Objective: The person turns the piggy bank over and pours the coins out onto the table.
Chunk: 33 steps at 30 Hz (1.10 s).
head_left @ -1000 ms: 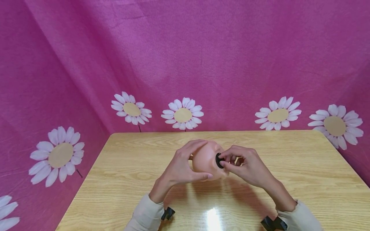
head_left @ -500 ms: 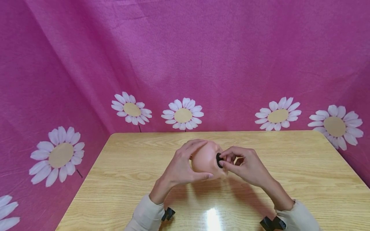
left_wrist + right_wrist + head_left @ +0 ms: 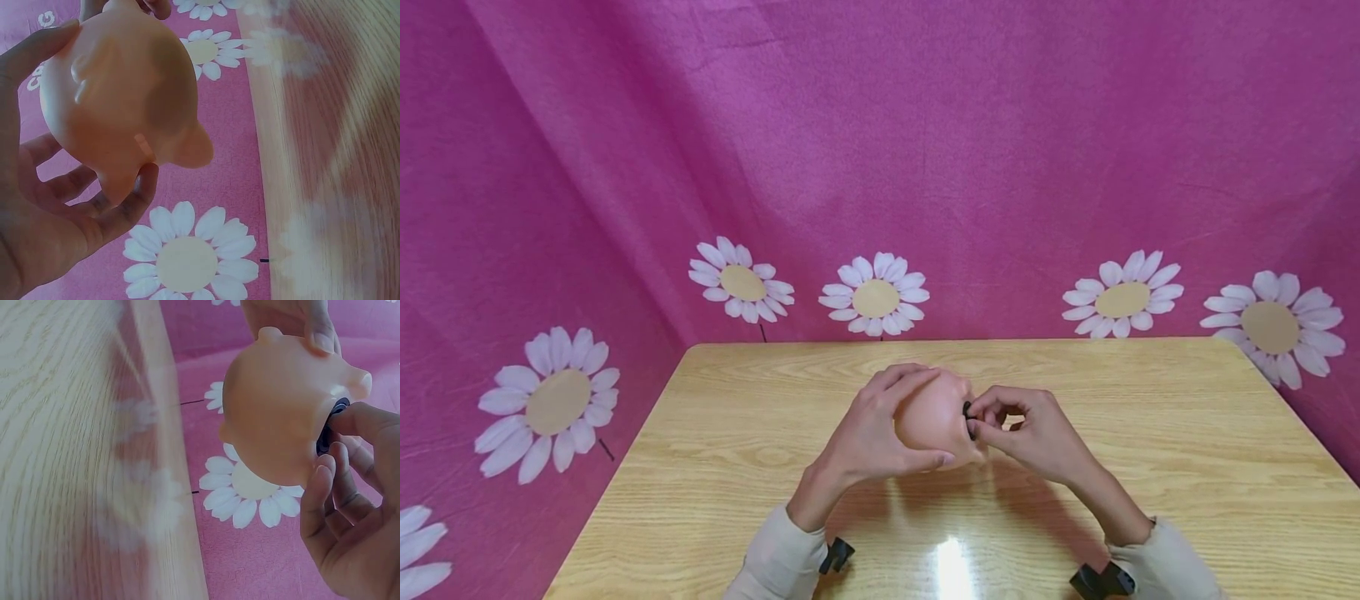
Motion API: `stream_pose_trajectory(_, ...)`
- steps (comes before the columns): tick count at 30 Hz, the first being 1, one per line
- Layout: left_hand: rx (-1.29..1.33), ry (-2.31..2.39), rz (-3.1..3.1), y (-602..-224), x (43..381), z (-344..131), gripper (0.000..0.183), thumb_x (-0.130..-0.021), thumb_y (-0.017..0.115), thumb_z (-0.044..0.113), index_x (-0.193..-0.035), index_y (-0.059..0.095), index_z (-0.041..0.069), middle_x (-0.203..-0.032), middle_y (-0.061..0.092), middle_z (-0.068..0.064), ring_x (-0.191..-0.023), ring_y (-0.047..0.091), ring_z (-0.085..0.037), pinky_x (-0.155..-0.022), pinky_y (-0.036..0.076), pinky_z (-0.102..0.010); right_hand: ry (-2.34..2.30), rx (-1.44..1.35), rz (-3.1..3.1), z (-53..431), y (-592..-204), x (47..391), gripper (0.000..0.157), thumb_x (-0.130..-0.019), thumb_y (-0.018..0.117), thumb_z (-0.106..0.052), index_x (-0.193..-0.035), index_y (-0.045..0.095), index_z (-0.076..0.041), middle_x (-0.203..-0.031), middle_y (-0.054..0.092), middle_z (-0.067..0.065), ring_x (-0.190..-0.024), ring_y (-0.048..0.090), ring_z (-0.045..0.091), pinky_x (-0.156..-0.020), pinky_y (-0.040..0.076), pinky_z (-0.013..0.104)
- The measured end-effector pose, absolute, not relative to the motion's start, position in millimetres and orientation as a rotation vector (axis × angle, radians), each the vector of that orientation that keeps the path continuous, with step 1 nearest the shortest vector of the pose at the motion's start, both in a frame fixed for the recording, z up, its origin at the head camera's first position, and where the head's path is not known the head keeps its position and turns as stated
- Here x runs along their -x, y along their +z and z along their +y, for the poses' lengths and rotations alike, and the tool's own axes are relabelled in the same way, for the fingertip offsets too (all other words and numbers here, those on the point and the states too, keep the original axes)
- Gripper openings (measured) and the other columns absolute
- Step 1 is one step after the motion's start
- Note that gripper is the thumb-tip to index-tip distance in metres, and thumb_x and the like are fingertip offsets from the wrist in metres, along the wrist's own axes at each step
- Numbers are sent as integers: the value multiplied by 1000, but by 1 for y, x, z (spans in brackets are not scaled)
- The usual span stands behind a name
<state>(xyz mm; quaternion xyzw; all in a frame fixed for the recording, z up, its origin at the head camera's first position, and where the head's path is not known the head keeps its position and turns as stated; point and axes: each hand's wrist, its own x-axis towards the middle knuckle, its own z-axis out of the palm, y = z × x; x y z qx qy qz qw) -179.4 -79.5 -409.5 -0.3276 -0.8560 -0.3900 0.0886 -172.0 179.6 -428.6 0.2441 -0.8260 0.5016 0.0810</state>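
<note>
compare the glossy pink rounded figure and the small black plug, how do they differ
Size: the glossy pink rounded figure is much larger than the small black plug. Colour: the figure is pale pink, the plug black. Hold: the left hand clasps the figure, while the right hand pinches the plug. Both are hand-held.

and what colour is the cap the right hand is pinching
Black; the cap shows best in the right wrist view, pinched by the right hand.
</note>
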Motion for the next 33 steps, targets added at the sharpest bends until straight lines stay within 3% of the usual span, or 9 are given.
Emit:
stream_pose_trajectory(21, 987, -1184, -2522, -410, 180, -80, 92, -70, 100, 38, -152, 61, 20, -150, 60, -3, -130, 63, -21, -99, 62, -39, 1544, -665, -2491, 178, -425, 169, 17, -93, 79, -4, -90, 77, -21, -71, 65, -7, -68, 59, 3, -54, 46, 22)
stream_pose_trajectory(28, 988, -1204, -2513, -409, 181, -81, 91, -70, 100, 36, -151, 62, 18, -149, 60, -5, -130, 64, -22, -97, 63, -37, 1531, -650, -2492, 182, -419, 168, 16, -93, 78, -3, -91, 77, -19, -74, 65, -8, -70, 59, 4, -55, 48, 23)
stream_pose_trajectory(33, 971, -1213, -2503, -410, 182, -82, 89, -70, 100, 35, -150, 63, 18, -149, 60, -5, -129, 65, -22, -96, 63, -38, 1520, -589, -2507, 189, -417, 169, 19, -93, 75, -1, -90, 76, -20, -77, 67, -6, -73, 61, 5, -63, 54, 25)
